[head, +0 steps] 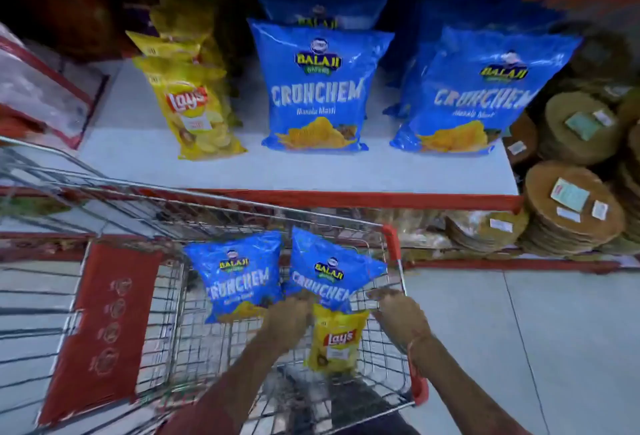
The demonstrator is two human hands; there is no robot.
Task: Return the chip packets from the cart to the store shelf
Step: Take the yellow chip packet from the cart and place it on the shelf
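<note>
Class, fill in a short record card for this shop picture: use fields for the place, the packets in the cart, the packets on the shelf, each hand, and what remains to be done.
place: store aisle, cart in front of the shelf
in cart: two blue Crunchem packets, one yellow Lay's packet
on shelf: yellow Lay's stack, blue Crunchem stacks
left hand: reaching into the cart, at the blue packets' lower edges; grip unclear
right hand: at the cart's right side; grip unclear
remaining: all three cart packets not yet shelved
</note>
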